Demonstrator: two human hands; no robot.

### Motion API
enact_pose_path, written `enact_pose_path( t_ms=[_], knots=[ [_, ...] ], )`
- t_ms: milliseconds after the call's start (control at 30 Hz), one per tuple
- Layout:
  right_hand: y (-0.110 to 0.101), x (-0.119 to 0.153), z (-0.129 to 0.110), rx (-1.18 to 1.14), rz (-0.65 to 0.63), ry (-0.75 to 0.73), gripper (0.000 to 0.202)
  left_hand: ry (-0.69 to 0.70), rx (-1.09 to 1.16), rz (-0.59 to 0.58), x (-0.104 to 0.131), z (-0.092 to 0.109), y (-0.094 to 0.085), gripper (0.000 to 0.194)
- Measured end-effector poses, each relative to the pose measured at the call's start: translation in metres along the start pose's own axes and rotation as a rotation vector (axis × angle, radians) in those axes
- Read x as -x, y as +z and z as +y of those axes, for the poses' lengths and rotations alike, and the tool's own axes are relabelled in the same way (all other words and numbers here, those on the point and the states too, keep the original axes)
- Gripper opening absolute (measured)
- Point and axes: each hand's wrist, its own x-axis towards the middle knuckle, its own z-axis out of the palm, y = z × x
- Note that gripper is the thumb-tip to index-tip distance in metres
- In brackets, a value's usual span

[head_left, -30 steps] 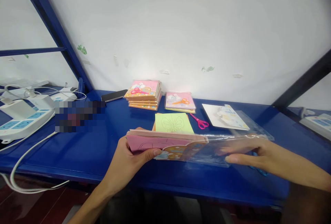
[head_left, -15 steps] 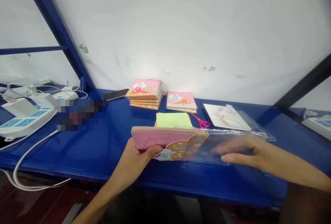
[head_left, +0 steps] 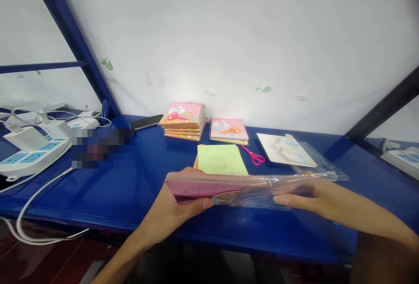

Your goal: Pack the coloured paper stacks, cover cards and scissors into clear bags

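Observation:
My left hand [head_left: 172, 209] grips a thick pad of pink craft paper [head_left: 196, 189], its thumb on the printed face. The pad is tilted nearly edge-on, and its right end is inside a clear plastic bag [head_left: 273, 189]. My right hand [head_left: 310, 193] pinches the bag at its right side, thumb in front; the other fingers are partly hidden behind the film. Just beyond the pad lies a green sheet with a butterfly drawing [head_left: 220, 159]. Pink scissors [head_left: 255, 157] rest to the right of that sheet.
Stacked wrapped paper sets [head_left: 183, 122] and a lower stack [head_left: 228, 130] with orange scissors stand near the wall. A white card [head_left: 281, 150] lies at right. A black phone [head_left: 146, 122], power strips [head_left: 36, 155] and white cables occupy the left of the blue table [head_left: 131, 201].
The pad has tipped flatter, showing less of its face, and sits lower. My right hand has moved slightly left along the bag, closer to the pad.

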Motion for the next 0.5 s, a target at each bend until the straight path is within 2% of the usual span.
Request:
enact_pose_path(
  t_ms=[167, 300, 400, 500],
  knots=[
    [-0.002, 0.000, -0.009, -0.011, -0.006, -0.054, 0.026, 0.040, -0.124, -0.053, 0.003, 0.007, 0.003, 0.015],
    [-0.001, 0.000, -0.007, -0.006, 0.003, -0.060, 0.025, 0.006, -0.122, 0.059, 0.006, 0.001, 0.007, 0.024],
    [-0.001, 0.003, -0.006, 0.053, 0.131, -0.046, 0.024, 0.001, -0.170, 0.194, 0.008, 0.000, 0.004, 0.037],
    [-0.001, 0.010, -0.015, 0.053, 0.398, -0.082, 0.046, 0.090, -0.328, 0.308, 0.012, 0.008, -0.008, 0.028]
  ],
)
